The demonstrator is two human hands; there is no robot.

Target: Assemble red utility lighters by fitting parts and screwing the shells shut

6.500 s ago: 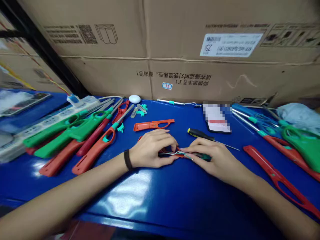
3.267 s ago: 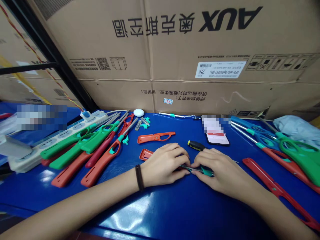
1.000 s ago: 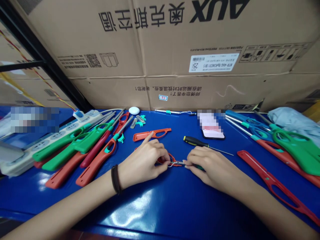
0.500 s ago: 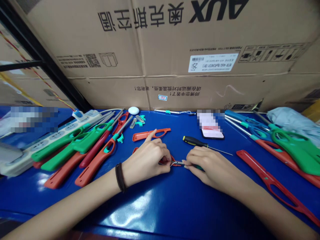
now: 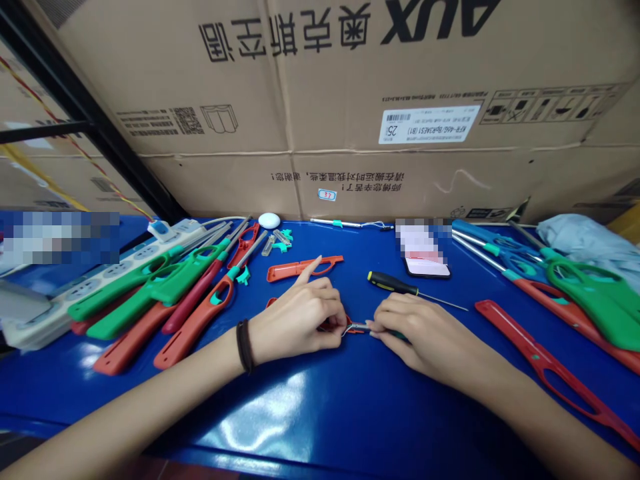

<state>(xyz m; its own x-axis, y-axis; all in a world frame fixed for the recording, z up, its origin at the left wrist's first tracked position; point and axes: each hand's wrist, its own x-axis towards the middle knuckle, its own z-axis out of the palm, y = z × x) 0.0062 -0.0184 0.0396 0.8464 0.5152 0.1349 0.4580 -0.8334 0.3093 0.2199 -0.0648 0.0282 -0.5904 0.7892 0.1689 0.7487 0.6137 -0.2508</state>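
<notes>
While the left hand [image 5: 315, 315] seems to pinch a thin white wire [image 5: 346, 330] by the orange casing [image 5: 357, 330] at centre frame, too hard a tug could break it; the right hand [image 5: 420, 328], its grip narrow on the metal tube [image 5: 361, 326], might slip, unseating it. Above, the carton [image 5: 340, 80] shows upside-down Chinese characters [image 5: 311, 40], a label [image 5: 430, 125] reading "KFR-46G/BpR3AES1 (B1)", and "AUX".

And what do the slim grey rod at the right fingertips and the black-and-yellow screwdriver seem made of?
Slim grey rod: perhaps smooth metal, from its pale glint; partly hidden. Black-and-yellow screwdriver: handle perhaps plastic or rubber, bulky and softly shiny; shaft likely smooth metal, thin, straight and grey.
</notes>
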